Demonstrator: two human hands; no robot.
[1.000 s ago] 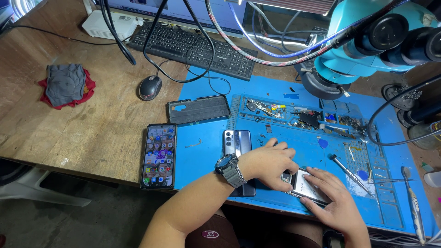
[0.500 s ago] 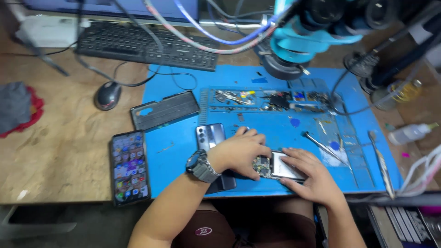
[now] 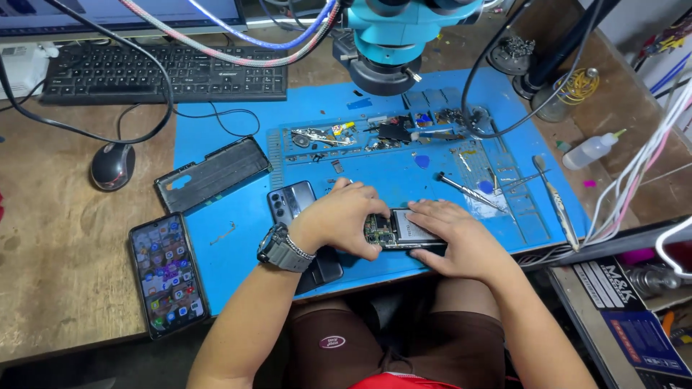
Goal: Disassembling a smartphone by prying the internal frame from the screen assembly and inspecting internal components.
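Observation:
An opened phone (image 3: 398,230), its circuit board and battery exposed, lies on the blue work mat (image 3: 238,216) near the front edge. My left hand (image 3: 346,220), with a dark watch on the wrist, presses fingertips on the phone's left end over the board. My right hand (image 3: 458,238) rests on the phone's right end and steadies it. A second phone (image 3: 292,202) lies face down, partly under my left wrist.
A lit phone (image 3: 167,274) and a black back cover (image 3: 213,173) lie at left. Tweezers (image 3: 465,189), a second tool (image 3: 555,198) and small parts crowd the mat's tray area. A teal microscope head (image 3: 393,36) hangs above. Keyboard (image 3: 158,72), mouse (image 3: 112,166), squeeze bottle (image 3: 591,150).
The view has swung right, so the desk has shifted left in frame. Both hands stay on the opened phone, with my left fingers now further over its board.

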